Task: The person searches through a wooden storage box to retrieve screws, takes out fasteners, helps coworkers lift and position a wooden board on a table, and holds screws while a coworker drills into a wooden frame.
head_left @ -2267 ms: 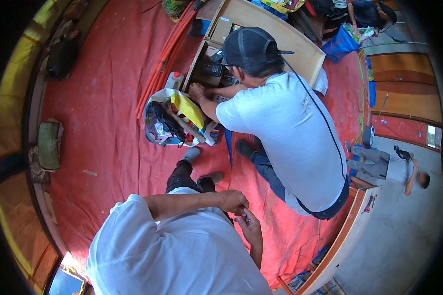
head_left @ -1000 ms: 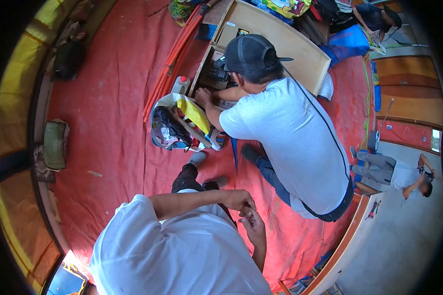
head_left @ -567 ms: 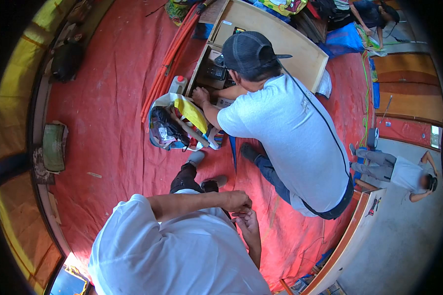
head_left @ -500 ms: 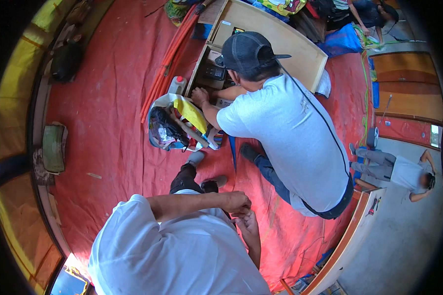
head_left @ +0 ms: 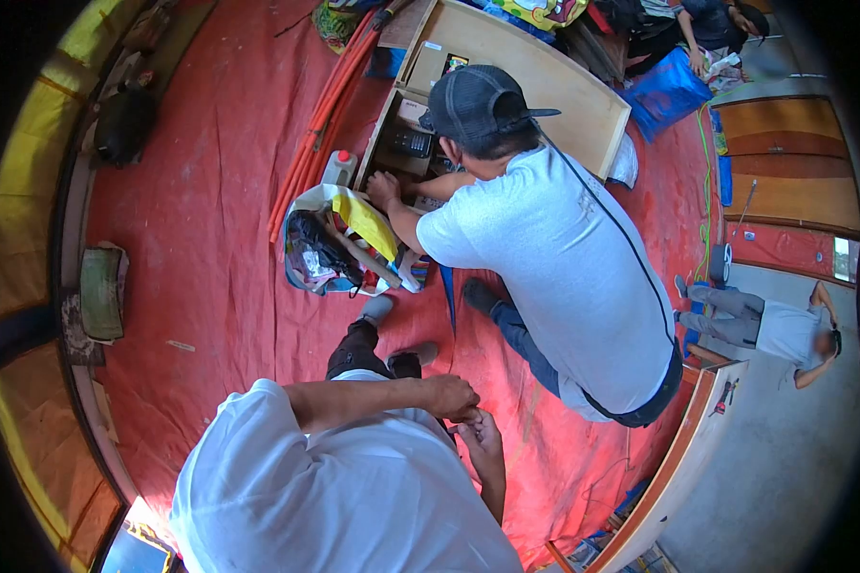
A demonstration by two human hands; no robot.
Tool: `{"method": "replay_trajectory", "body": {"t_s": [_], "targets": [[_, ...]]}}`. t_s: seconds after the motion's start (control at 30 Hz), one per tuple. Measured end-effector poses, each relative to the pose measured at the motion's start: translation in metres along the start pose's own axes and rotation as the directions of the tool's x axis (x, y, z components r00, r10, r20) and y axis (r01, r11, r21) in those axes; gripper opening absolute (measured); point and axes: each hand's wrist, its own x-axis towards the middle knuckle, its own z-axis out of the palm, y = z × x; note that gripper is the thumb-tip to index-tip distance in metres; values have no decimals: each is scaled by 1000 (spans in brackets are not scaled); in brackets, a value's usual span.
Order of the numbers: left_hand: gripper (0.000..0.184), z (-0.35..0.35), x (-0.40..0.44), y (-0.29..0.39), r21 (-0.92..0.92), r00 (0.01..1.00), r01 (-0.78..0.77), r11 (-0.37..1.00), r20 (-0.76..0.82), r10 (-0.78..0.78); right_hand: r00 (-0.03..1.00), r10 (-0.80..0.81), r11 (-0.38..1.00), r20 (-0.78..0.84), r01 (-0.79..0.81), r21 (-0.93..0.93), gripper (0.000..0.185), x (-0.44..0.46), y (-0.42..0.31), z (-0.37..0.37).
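Observation:
My left hand (head_left: 452, 397) is in front of my waist, its fingers bent down and pinched together. Just below it, my right hand (head_left: 482, 441) is raised with its fingertips meeting those of the left. Whatever lies between the fingertips, if anything, is too small or hidden to make out. Beyond my feet stands a bag (head_left: 339, 244) with a yellow panel, stuffed with dark and wrapped items. A crouching person (head_left: 554, 248) in a grey shirt and dark cap reaches with both hands into an open wooden case (head_left: 583, 115).
Long orange tubes (head_left: 320, 143) lie beside a white jug (head_left: 340, 167) with a red cap. A red sheet (head_left: 210, 239) covers the floor. A wooden panel edge (head_left: 669, 468) runs at lower right. Another person (head_left: 784, 329) is at far right, and one more (head_left: 712, 29) at the top.
The view has shifted very slightly. My hands stay together, with the fingers moved a little. The crouching person's hands remain in the case.

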Motion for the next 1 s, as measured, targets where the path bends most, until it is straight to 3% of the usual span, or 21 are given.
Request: {"method": "replay_trajectory", "body": {"t_s": [0.13, 0.23, 0.33, 0.43, 0.53, 0.63, 0.73, 0.83, 0.9, 0.97, 1.0], "targets": [[40, 8, 3, -6, 6, 1000, -7, 1000, 5, 6, 1000, -7, 1000, -12, 7, 30, 35, -1, 2, 2], [39, 2, 2, -1, -12, 994, 83, 996, 68, -82, 1000, -28, 1000, -1, 28, -1, 34, -1, -2, 3], [34, -15, -10, 8, -156, 993, 115, 981, 46, -109, 1000, 10, 999, 18, -9, -37, 34, -1, -16, 3], [36, -5, -1, 2, -238, 999, -7, 971, 28, 15, 996, 61, 991, 61, -53, -125, 33, -1, -8, -8], [53, 12, 11, 2, -317, 989, -117, 941, 45, 139, 990, 69, 985, 124, -47, -169, 32, -1, -1, -15], [60, 13, 14, 10, -335, 989, -125, 934, 36, 146, 986, 88, 991, 141, -72, -114, 29, -4, -38, -3], [56, 2, 13, 19, -350, 974, -134, 927, -216, 59, 998, -1, 997, 61, -4, 81, 33, 1, -28, -16], [51, -8, 17, 18, -483, 907, -132, 866, -410, -91, 993, 42, 977, -108, -18, 212, 31, -4, -26, -35], [42, -30, 14, 21, -648, 989, -89, 756, -150, -12, 986, 20, 998, -168, -10, 63, 31, -3, -24, -40], [43, -33, 16, 20, -756, 987, 48, 653, 139, 87, 986, -44, 999, -161, 44, -4, 34, 3, -29, -32], [44, -19, 22, 17, -772, 993, -33, 635, 47, 110, 990, -45, 999, -131, 43, -19, 36, 5, -32, -27]]}}
